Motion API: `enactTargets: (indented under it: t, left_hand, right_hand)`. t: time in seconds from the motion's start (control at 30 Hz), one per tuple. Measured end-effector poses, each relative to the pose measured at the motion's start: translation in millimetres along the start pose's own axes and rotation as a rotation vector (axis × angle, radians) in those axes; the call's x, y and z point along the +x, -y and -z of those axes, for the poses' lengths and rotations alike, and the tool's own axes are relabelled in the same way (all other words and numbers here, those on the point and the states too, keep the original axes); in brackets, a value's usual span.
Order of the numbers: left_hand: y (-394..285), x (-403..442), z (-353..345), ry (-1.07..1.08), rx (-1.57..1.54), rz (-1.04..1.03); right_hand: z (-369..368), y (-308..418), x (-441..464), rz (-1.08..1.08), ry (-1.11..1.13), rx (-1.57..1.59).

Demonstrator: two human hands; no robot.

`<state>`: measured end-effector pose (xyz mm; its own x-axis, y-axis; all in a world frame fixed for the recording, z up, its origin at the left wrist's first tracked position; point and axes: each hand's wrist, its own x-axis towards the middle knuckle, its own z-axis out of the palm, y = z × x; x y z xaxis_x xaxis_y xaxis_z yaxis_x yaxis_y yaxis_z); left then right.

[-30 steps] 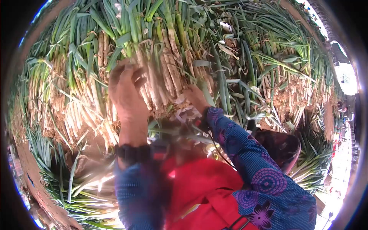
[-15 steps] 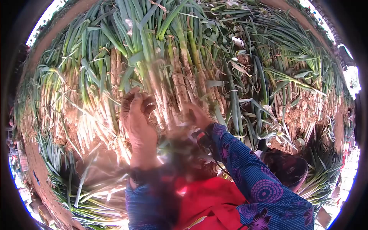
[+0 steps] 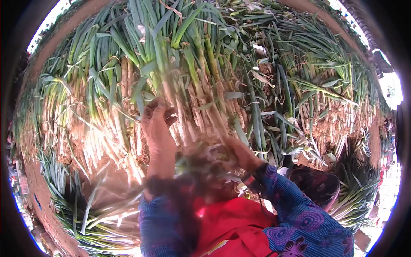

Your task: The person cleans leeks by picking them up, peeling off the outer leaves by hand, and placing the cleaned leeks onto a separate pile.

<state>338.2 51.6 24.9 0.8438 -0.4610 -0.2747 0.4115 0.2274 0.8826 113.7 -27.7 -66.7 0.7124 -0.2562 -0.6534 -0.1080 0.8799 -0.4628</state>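
Long green onions with pale stalks and green tops fill the view, and a stalk cluster [image 3: 188, 111] stands before me. My left hand [image 3: 159, 122] is raised at the left side of this cluster, its fingers curled and the thumb pressed in. What they hold, if anything, is hidden. My right hand [image 3: 240, 152] is lower and to the right, fingers closed around the lower end of a green onion [image 3: 215, 118] that slants up into the cluster. Its fingertips are partly blurred.
More green onions [image 3: 329, 107] lie in a row at the right. Another pile [image 3: 107, 229] lies at lower left. Loose leaves [image 3: 295, 147] litter the right side. A dark, rounded shape, perhaps a shoe [image 3: 317, 186], is beside my right sleeve. Bare ground [image 3: 40, 188] borders the left.
My right hand has moved down and to the right, away from the left hand, and a stalk now slants towards it. My left hand has shifted only slightly right.
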Motion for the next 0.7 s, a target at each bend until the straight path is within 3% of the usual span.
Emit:
enactTargets:
  t: [0.07, 0.2, 0.37, 0.47, 0.5, 0.6, 0.7]
  left_hand:
    - [5.8, 3.1, -3.2, -0.001, 0.016, 0.020]
    - [17.0, -0.2, -16.2, 0.063, 0.056, 0.091]
    - [64.5, -3.4, -28.8, 0.117, 0.263, 0.331]
    - [56.0, -59.6, -46.1, 0.250, 0.193, 0.309]
    - [83.5, -43.9, -44.4, 0.270, 0.137, 0.459]
    - [98.7, -64.1, -61.9, 0.258, 0.170, 0.570]
    - [91.4, -88.0, -75.8, 0.485, 0.033, 0.635]
  right_hand:
    - [0.9, -6.3, -40.8, -0.021, 0.005, -0.019]
    - [5.6, -8.1, -116.3, 0.009, -0.116, -0.379]
    - [17.4, -16.4, -207.6, 0.001, -0.270, -0.713]
    - [-4.4, -16.5, -263.1, 0.034, -0.309, -0.771]
    - [-7.7, -21.9, -279.7, 0.056, -0.357, -0.760]
    - [20.0, -47.4, -323.7, 0.142, -0.455, -0.760]
    - [26.7, -57.3, -361.3, 0.286, -0.514, -0.915]
